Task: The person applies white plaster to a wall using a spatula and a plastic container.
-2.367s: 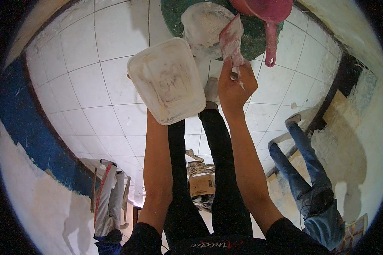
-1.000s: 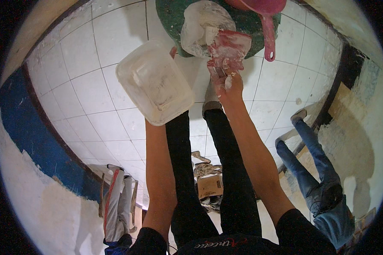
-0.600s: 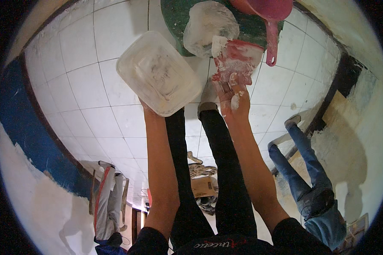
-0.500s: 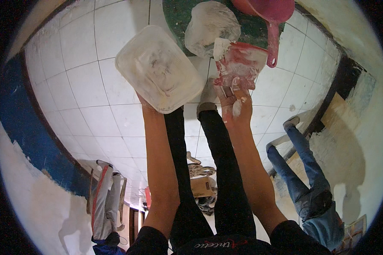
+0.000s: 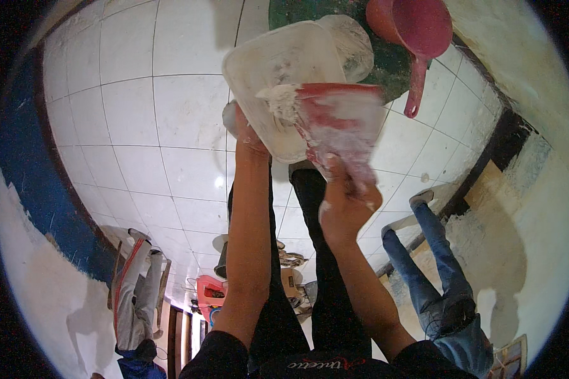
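Note:
My left hand (image 5: 250, 131) is closed on the near left side of a translucent plastic tub (image 5: 250, 71), its fingers partly hidden beneath. White smears coat the inside of the tub. In my right hand (image 5: 351, 201) is a wide red putty scraper (image 5: 342, 117), gripped at its near end and blurred by motion. Its blade, streaked white, lies across the near right part of the tub in this view. A lump of white putty (image 5: 281, 102) clings to the blade's left corner, above the tub's inside. Whether the blade touches the tub, I cannot tell.
Beyond the tub, a green surface (image 5: 389, 74) carries a clear bag of whitish material (image 5: 354, 45) and a red dipper (image 5: 417, 28). One person in grey trousers (image 5: 133, 287) is at lower left, another in jeans (image 5: 441, 268) at lower right. A red stool (image 5: 208, 290) stands behind me.
The tub has moved right, partly covering the bag. My right hand has turned, bringing the scraper left from beside the tub to over it; white putty now shows at the blade's left corner.

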`<state>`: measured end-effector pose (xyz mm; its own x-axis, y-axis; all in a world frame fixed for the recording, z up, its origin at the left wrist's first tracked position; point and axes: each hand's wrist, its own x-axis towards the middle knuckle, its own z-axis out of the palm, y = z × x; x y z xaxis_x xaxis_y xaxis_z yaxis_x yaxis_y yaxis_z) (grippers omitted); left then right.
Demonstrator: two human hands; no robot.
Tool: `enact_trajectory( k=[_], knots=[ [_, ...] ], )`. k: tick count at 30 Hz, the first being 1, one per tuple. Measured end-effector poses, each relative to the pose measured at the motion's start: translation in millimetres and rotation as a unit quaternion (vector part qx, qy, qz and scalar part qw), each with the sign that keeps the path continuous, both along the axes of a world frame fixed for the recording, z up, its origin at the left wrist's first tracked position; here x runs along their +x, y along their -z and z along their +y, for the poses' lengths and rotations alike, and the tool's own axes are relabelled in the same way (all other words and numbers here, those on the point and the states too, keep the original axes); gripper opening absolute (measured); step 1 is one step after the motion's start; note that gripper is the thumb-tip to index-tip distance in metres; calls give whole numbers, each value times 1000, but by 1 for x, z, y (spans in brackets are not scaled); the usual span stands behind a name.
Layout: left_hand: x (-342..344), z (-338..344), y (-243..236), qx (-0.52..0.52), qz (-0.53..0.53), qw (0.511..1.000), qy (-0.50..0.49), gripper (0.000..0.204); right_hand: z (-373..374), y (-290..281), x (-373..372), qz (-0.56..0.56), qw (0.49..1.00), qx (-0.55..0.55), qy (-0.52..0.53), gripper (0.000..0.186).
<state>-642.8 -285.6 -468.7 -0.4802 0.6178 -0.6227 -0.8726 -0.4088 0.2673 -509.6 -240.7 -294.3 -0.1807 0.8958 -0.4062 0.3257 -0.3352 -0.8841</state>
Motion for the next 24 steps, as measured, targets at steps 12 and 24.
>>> enact_trajectory(
  k=[12, 24],
  knots=[
    [8, -4, -9, -4, -83, 995, 48, 53, -7, 6, 3, -96, 948, 251, -169, 35],
    [12, -15, 29, -106, 7, 988, 109, 56, 10, -3, 6, -148, 948, 230, -160, 23]
  ],
)
